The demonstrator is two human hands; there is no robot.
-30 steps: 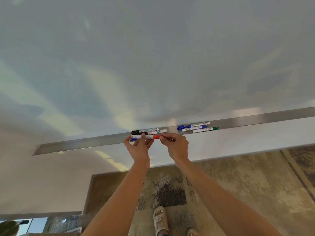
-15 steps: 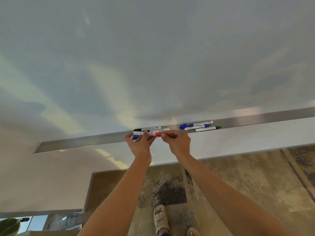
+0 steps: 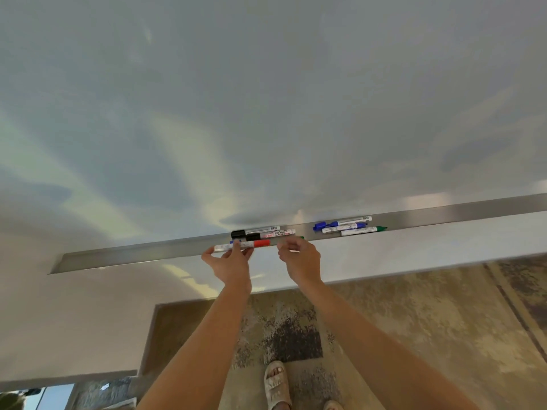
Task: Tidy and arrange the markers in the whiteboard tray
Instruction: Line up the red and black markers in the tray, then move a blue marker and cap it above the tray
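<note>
Along the metal whiteboard tray (image 3: pixel 133 255), which slants up toward the right below the whiteboard (image 3: pixel 266 99), the markers are seen in two clusters. At the tray's front edge, left of its middle, a red-capped marker (image 3: pixel 245 245) is pinched between the thumb and fingers of the left hand (image 3: pixel 229 263), with the white barrel pointing left and the red cap pointing right. A blue marker end (image 3: pixel 232 241) is glimpsed just behind that thumb. Just behind these, against the board, two black-capped markers (image 3: pixel 257 232) are laid side by side, caps to the left. Right of the held marker, the right hand (image 3: pixel 300 258) is raised at the tray's front edge with its fingers curled loosely; a green marker tip (image 3: pixel 301 237) is seen just above the fingers, and whether it is gripped cannot be told. Farther right along the tray, well apart from both hands, two blue markers (image 3: pixel 340 224) and a green marker (image 3: pixel 362 230) are laid close together. Below the tray, a patterned rug (image 3: pixel 414 321) and a sandalled foot (image 3: pixel 276 386) are visible.
</note>
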